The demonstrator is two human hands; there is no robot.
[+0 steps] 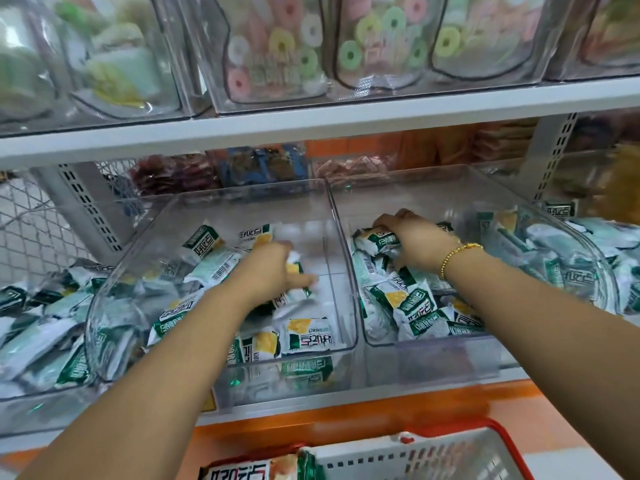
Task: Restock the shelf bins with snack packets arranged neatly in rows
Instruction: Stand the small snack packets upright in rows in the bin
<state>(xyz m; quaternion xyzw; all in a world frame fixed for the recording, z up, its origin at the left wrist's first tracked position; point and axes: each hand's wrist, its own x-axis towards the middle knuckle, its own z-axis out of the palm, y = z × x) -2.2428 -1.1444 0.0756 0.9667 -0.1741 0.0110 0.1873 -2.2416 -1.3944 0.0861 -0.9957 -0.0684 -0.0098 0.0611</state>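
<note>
1. Green-and-white packets [308,336] lie in loose heaps in two clear bins on the lower shelf, labels facing all ways and no rows formed.
2. Left bin [242,382]: packets are piled along its left side and front, with bare floor at back right.
3. Right bin [433,358]: packets are heaped at its left and front. It stands just beside the left bin, side walls touching or nearly so.
4. Left hand [273,268] is inside the left bin, above the middle of the pile. Its fingers are curled round a packet with a yellow patch, and one digit sticks out straight to the right. The hand is motion-blurred, so I cannot tell the exact grip.
5. Right hand [415,242] is inside the right bin at back left, near the shared wall. Its fingers are pressed together and curled down over a packet on top of the heap. The thumb is hidden.
6. Bracelet [457,252], gold beads, sits on the right wrist.
7. Left heap [38,320] and right heap [620,237], same packets, lie beyond the outer sides of the two bins.
8. Packs [263,164] in red, blue and orange sit behind the bins, blurred.
9. Board [346,116], white, runs above and carries candy bins [277,46], clear, filled with pastel rings.
10. Basket [415,455], white with a red rim, sits at the bottom below the shelf edge, with a similarly labelled bag [249,472] at its left end.
</note>
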